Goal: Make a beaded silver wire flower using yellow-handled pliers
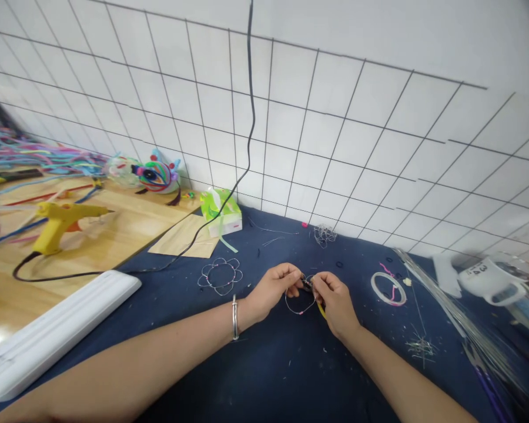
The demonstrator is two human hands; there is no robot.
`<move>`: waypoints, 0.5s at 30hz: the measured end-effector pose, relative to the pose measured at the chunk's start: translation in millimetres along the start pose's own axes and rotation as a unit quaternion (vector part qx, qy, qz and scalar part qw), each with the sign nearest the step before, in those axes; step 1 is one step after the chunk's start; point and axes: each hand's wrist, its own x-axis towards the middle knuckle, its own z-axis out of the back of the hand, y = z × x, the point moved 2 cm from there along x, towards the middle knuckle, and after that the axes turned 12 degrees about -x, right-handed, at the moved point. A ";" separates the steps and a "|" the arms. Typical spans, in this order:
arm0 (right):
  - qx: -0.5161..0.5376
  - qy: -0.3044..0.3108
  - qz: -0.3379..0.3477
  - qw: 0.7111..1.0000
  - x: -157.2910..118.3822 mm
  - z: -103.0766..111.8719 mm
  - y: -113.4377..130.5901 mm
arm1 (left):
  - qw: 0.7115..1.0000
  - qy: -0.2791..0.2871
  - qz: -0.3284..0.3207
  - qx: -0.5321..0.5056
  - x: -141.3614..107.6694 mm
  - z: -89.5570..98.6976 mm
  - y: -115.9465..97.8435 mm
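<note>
A thin wire ring (300, 312) with small pink bits on it hangs between my two hands. My left hand (278, 288) is closed, thumb and fingers pinching the ring's upper left side. My right hand (334, 298) is closed too, pinching at the upper right of the ring, close to the left fingertips. A tool with a yellow handle (321, 311) and a dark head shows beneath my right hand; whether it lies on the cloth or is gripped, I cannot tell. Left of my hands, a flower-shaped wire piece (220, 276) lies flat on the dark blue cloth (264, 376).
On the left are a yellow glue gun (66, 222) and a long white bar (57, 335). A tissue pack (221, 211) and tangled wire (325, 235) sit near the wall. At right lie a wire coil (388, 288), wire lengths (458, 305), purple-handled scissors (485, 382) and a white mug (491, 281).
</note>
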 end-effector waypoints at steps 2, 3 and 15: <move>0.004 -0.001 0.001 1.000 0.1 0.4 -0.3 | 1.000 -0.005 -0.003 0.006 0.4 0.7 0.3; 0.003 -0.001 0.003 1.000 0.0 0.7 0.0 | 1.000 -0.007 -0.007 0.011 0.4 0.9 0.4; -0.063 0.000 0.022 0.998 -2.3 1.2 5.1 | 0.998 0.024 0.010 0.049 -0.7 -4.3 -0.8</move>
